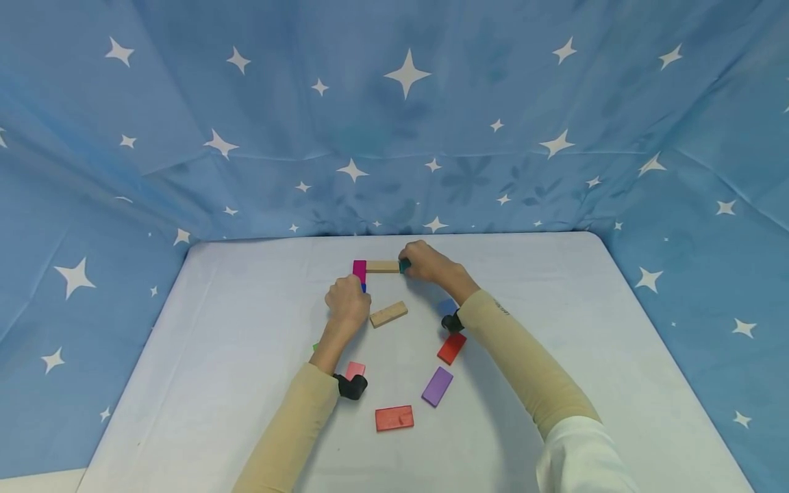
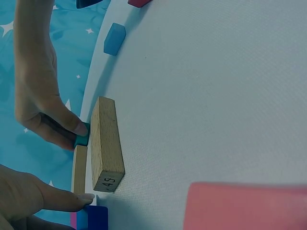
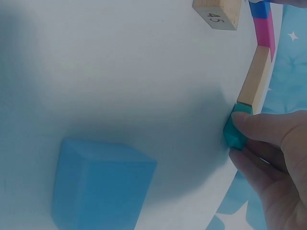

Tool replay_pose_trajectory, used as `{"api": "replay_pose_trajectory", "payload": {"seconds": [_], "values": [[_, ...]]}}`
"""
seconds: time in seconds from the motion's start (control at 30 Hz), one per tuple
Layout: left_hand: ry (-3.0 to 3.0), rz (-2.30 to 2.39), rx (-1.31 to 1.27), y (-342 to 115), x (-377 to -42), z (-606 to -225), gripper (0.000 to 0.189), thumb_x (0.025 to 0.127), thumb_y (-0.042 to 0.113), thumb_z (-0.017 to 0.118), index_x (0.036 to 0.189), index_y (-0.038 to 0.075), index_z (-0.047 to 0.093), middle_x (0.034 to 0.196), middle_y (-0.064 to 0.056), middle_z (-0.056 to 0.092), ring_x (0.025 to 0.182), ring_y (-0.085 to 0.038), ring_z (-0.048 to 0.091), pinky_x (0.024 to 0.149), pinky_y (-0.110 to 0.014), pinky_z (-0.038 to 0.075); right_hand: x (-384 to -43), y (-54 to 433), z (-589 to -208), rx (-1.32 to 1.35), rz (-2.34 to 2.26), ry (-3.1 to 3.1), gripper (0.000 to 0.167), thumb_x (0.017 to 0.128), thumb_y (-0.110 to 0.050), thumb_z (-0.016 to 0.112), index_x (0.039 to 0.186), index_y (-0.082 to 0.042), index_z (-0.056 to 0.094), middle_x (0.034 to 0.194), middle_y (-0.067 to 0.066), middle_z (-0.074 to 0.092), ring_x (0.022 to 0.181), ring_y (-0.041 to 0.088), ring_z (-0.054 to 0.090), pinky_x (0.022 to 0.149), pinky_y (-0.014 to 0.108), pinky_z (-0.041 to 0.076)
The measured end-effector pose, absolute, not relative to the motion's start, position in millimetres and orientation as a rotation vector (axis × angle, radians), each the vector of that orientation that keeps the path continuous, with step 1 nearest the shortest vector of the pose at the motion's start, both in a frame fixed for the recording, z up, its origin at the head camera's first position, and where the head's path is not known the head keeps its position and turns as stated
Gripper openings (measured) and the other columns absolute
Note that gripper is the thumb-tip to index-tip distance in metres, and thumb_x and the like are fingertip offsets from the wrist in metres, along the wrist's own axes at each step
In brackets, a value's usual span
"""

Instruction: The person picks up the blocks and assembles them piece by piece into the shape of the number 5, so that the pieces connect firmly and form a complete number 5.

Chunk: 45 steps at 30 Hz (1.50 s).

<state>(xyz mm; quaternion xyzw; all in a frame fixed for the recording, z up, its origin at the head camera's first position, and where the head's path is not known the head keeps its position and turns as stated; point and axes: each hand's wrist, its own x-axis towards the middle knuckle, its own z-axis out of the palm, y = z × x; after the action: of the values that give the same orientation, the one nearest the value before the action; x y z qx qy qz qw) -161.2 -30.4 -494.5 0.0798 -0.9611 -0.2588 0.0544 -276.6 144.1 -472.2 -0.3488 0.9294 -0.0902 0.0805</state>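
Teal block hides partly within right hand's pinch, blue block within left hand's.

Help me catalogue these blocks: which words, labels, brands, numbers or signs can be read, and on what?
"45": on the end of the separate wooden block.
Dark lettering on the right sleeve: too small to read.
No other text is legible.

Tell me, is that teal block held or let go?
Held: the right wrist view shows the right hand pinching the teal block between thumb and fingers.
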Motion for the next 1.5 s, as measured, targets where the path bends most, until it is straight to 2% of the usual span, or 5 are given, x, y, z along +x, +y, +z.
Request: {"api": "replay_pose_trajectory", "payload": {"seconds": [0.33,0.6,1.03,1.3,1.5], "values": [[-2.911,-0.773,0.241,-30.4,-161.3,-494.4,0.017,0.091,0.005,0.07,0.077,-0.004,0.067,0.07,-0.018,0.067,0.057,-0.024,0.058,0.052,-0.037,0.044,-277.3,143.2,-473.5,-1.052,-0.278,2.778,0.021,0.09,0.002,0.069,0.11,0.002,0.076,0.106,0.014,0.075,0.089,0.02,0.06,0.081,0.036,0.052],[-2.914,-0.773,0.239,-31.0,-160.8,-492.2,0.019,0.091,0.005,0.069,0.075,-0.003,0.065,0.069,-0.016,0.065,0.057,-0.023,0.055,0.051,-0.036,0.042,-276.0,142.9,-471.5,-1.071,-0.292,2.783,0.017,0.089,0.003,0.071,0.105,0.001,0.077,0.105,0.014,0.075,0.093,0.022,0.065,0.082,0.037,0.054],[-2.914,-0.778,0.246,-28.8,-159.4,-492.2,0.023,0.091,0.003,0.068,0.069,0.0,0.061,0.062,-0.013,0.06,0.054,-0.022,0.053,0.049,-0.034,0.039,-275.2,143.1,-473.6,-1.047,-0.318,2.778,0.018,0.09,0.003,0.071,0.107,0.003,0.076,0.103,0.015,0.075,0.085,0.02,0.058,0.077,0.036,0.05],[-2.91,-0.782,0.239,-29.0,-158.6,-491.9,0.021,0.091,0.003,0.068,0.072,-0.002,0.062,0.063,-0.014,0.061,0.053,-0.022,0.052,0.048,-0.033,0.039,-276.4,143.9,-477.1,-1.019,-0.317,2.78,0.02,0.089,0.002,0.07,0.109,0.001,0.076,0.102,0.012,0.074,0.088,0.02,0.06,0.081,0.036,0.053],[-2.915,-0.77,0.247,-29.0,-158.3,-491.7,0.018,0.09,0.004,0.069,0.074,-0.002,0.064,0.065,-0.015,0.063,0.054,-0.021,0.053,0.048,-0.033,0.04,-275.4,145.2,-477.0,-1.023,-0.331,2.774,0.02,0.09,0.002,0.07,0.109,0.001,0.075,0.101,0.012,0.073,0.085,0.02,0.057,0.078,0.035,0.051]]}}
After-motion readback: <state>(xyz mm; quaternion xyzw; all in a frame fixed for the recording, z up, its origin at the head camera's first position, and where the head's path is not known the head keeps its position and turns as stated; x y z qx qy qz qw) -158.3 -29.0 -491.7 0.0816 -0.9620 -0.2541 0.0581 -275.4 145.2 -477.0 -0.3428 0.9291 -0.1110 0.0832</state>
